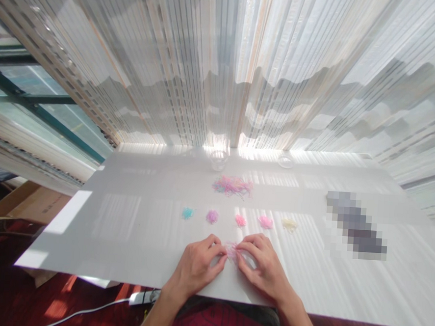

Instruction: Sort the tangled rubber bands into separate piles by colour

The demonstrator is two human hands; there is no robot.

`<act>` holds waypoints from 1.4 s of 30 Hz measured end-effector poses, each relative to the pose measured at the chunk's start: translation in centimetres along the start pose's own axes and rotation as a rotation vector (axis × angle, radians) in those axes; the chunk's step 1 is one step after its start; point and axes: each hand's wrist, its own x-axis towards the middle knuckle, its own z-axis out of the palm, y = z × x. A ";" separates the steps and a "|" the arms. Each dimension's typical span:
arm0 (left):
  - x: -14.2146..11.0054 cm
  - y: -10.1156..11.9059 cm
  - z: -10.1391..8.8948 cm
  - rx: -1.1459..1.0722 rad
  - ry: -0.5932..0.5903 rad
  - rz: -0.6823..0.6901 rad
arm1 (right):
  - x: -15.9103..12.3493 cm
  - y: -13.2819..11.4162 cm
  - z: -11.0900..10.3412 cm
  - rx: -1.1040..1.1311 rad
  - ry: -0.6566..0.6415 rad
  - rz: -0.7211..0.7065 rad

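Note:
My left hand (198, 264) and my right hand (261, 264) rest on the white table (125, 226) near its front edge, fingertips meeting. Both pinch a small clump of thin pink and pale strands (232, 250) between them. Just beyond lies a row of small sorted piles: teal (187, 213), purple (212, 216), pink (240, 220), lighter pink (265, 222) and yellow (289, 225). Farther back sits a larger mixed heap of coloured strands (233, 186).
Two small clear cups (218, 159) (286, 162) stand at the table's far edge by the sheer curtains. A blurred dark object (357, 224) lies on the right. A cardboard box (31, 203) sits on the floor at left; a white cable (94, 308) runs below.

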 end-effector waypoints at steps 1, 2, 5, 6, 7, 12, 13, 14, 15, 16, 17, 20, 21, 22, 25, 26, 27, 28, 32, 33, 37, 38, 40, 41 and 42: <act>0.0 0.0 0.0 0.001 0.006 0.006 | 0.0 0.0 0.0 0.002 0.001 -0.005; 0.0 0.0 0.0 0.002 0.010 0.010 | 0.0 0.0 0.0 0.003 0.001 -0.009; 0.0 0.0 -0.2 0.003 0.026 0.017 | 0.1 -0.1 0.0 0.017 -0.001 -0.018; -0.1 0.0 -0.2 0.002 0.030 0.020 | 0.1 -0.1 -0.1 0.023 -0.003 -0.020; -0.1 0.0 -0.3 0.000 0.033 0.022 | 0.1 -0.1 -0.1 0.029 -0.007 -0.023; 0.1 0.2 -0.5 -0.016 0.046 0.037 | 0.2 -0.3 -0.3 0.059 -0.032 -0.029; 0.1 0.3 -0.5 -0.021 0.048 0.041 | 0.2 -0.4 -0.3 0.066 -0.032 -0.030; 0.2 0.3 -0.5 -0.027 0.050 0.046 | 0.2 -0.4 -0.4 0.071 -0.031 -0.031; 0.2 0.4 -0.6 -0.035 0.051 0.050 | 0.2 -0.4 -0.4 0.076 -0.028 -0.033; 0.3 0.4 -0.6 -0.047 0.051 0.055 | 0.2 -0.4 -0.4 0.079 -0.025 -0.036; 0.3 0.5 -0.7 -0.063 0.052 0.058 | 0.3 -0.4 -0.4 0.081 -0.021 -0.039; 0.4 0.8 -0.7 -0.139 0.071 0.040 | 0.2 -0.4 -0.4 0.084 0.004 -0.047; 0.4 0.9 -0.6 -0.172 0.082 0.023 | 0.2 -0.4 -0.3 0.088 0.016 -0.049; 0.5 1.0 -0.5 -0.207 0.093 0.002 | 0.1 -0.3 -0.3 0.094 0.028 -0.050; 0.6 1.3 0.1 -0.324 0.110 -0.055 | 0.0 -0.3 -0.3 0.116 0.057 -0.048; 0.6 1.3 0.3 -0.363 0.113 -0.071 | 0.0 -0.3 -0.3 0.123 0.062 -0.043; 0.7 1.4 0.6 -0.400 0.120 -0.087 | -0.1 -0.3 -0.3 0.127 0.065 -0.039; 0.7 1.4 0.8 -0.432 0.129 -0.103 | -0.1 -0.3 -0.4 0.131 0.067 -0.035; 1.0 1.6 1.2 -0.496 0.155 -0.140 | 0.0 -0.4 -0.6 0.138 0.085 -0.022; 1.0 1.6 1.2 -0.505 0.155 -0.141 | 0.0 -0.4 -0.6 0.142 0.093 -0.018; 1.4 2.1 1.1 -0.554 0.171 -0.150 | 0.1 -0.5 -0.7 0.164 0.109 0.007; 1.5 2.2 1.0 -0.563 0.179 -0.154 | 0.1 -0.5 -0.7 0.167 0.108 0.010; 1.7 2.4 1.1 -0.568 0.193 -0.158 | 0.2 -0.6 -0.8 0.167 0.107 0.008; 1.8 2.5 1.1 -0.565 0.198 -0.158 | 0.2 -0.6 -0.8 0.165 0.106 0.005; 1.9 2.6 1.1 -0.560 0.198 -0.157 | 0.2 -0.6 -0.8 0.163 0.107 0.003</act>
